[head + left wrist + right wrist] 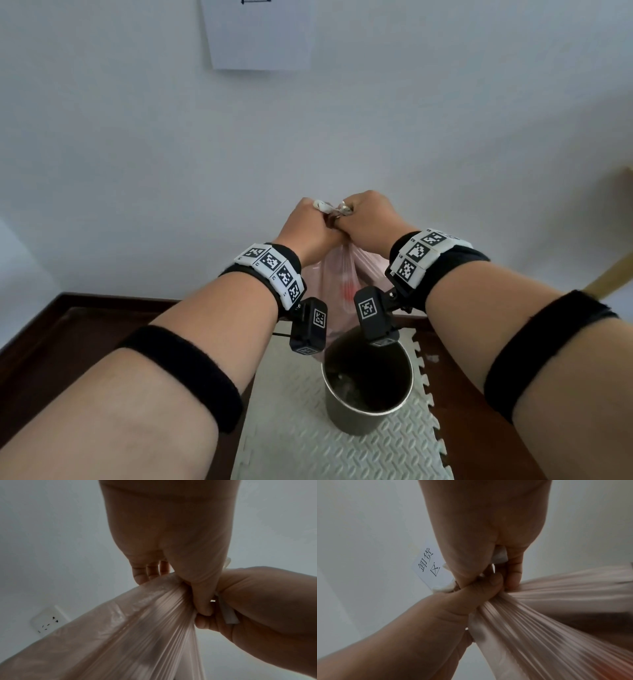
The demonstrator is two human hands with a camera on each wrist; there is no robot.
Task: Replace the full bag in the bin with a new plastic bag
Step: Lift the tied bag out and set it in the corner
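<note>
- My left hand (310, 229) and my right hand (366, 222) sit knuckle to knuckle just above the middle of the head view, both clenched on the gathered neck of the pink plastic bag (339, 284).
- From the left wrist view, my left fingers (147, 572) curl over the bunched plastic (137, 628) while the thumb presses down beside my right hand (267, 608); a pale strip of the bag's edge pokes out between the two.
- In the right wrist view the pleats (539, 628) fan from my fists toward the lower right of the frame.
- The bag hangs with its long axis upright, neck at the top, body dropping toward the round metal bin (368, 394) in the lower middle (whether its bottom is out of the bin, I cannot tell).
- The bin stands on a pale foam mat (291, 428) over a dark wooden surface (68, 329).
- A white sheet of paper (260, 34) hangs on the wall at the top.
</note>
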